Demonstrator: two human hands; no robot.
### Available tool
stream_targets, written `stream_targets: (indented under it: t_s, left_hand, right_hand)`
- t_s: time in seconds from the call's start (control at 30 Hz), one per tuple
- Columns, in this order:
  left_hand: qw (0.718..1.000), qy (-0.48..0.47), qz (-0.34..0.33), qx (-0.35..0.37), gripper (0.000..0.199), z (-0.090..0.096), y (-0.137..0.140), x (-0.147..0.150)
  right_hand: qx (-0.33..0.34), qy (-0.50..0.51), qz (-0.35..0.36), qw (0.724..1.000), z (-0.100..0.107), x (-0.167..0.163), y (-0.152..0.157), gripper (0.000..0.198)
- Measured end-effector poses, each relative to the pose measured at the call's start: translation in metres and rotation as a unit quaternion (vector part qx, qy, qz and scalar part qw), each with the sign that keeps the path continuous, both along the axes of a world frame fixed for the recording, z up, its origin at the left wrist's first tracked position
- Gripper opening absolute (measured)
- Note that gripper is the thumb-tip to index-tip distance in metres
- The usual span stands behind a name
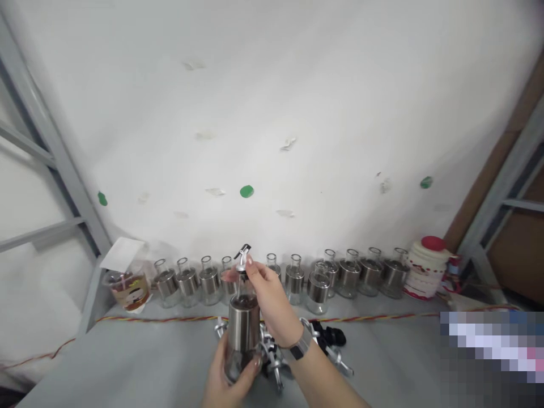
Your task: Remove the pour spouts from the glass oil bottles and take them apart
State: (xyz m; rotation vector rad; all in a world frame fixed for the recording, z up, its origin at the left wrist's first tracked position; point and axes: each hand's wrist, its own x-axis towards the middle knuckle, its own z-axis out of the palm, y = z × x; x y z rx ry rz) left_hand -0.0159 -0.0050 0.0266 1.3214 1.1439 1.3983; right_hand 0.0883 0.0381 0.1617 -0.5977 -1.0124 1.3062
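Observation:
A glass bottle (244,326) with a brushed metal sleeve stands upright in front of me. My left hand (232,371) is wrapped round its lower part. At the bottle's mouth, my right hand (257,275) pinches a silver pourer spout (243,259) with a black flip lid. Whether the spout is fully seated in the neck I cannot tell, as fingers cover the joint. Beneath my right wrist lies a heap of similar pourer spouts (276,362) with black stoppers, partly hidden by my hands and the bottle.
Several open glass bottles (209,283) with metal sleeves stand in a row along the back wall. A plastic tub (127,292) is at the left end, a white canister (425,269) with a red lid at the right. A twisted red and yellow wire (178,320) crosses the grey table (127,362).

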Motion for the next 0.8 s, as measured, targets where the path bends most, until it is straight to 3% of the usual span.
stream_targets:
  t_s: [0.07, 0.17, 0.27, 0.43, 0.57, 0.7, 0.8]
  left_hand:
    - [0.996, -0.054, -0.06, -0.032, 0.055, 0.013, 0.002, -0.002]
    - [0.969, -0.116, -0.197, -0.099, 0.055, 0.035, 0.006, -0.009]
    - [0.945, -0.118, -0.27, -0.142, 0.053, 0.052, 0.008, -0.015]
    - [0.913, -0.134, -0.338, -0.184, 0.057, 0.048, 0.003, -0.008]
    - [0.943, -0.15, -0.264, -0.14, 0.056, 0.035, 0.006, 0.004]
    - [0.989, 0.008, -0.114, -0.09, 0.054, 0.037, 0.033, 0.008]
    - [0.992, 0.102, -0.045, -0.051, 0.052, 0.038, 0.062, 0.007]
  right_hand:
    - [0.009, -0.008, -0.044, 0.999, 0.0, 0.003, 0.002, 0.039]
    - [0.029, -0.017, -0.083, 0.996, 0.001, 0.008, 0.003, 0.033]
    - [0.051, -0.003, -0.102, 0.993, 0.005, 0.014, 0.001, 0.028]
    - [0.081, 0.066, -0.103, 0.989, 0.021, 0.036, -0.004, 0.028]
    - [0.108, 0.096, -0.154, 0.978, 0.033, 0.061, -0.01, 0.029]
    - [0.13, 0.119, -0.197, 0.964, 0.04, 0.079, -0.016, 0.026]
    - [0.144, 0.13, -0.204, 0.96, 0.043, 0.086, -0.021, 0.025]
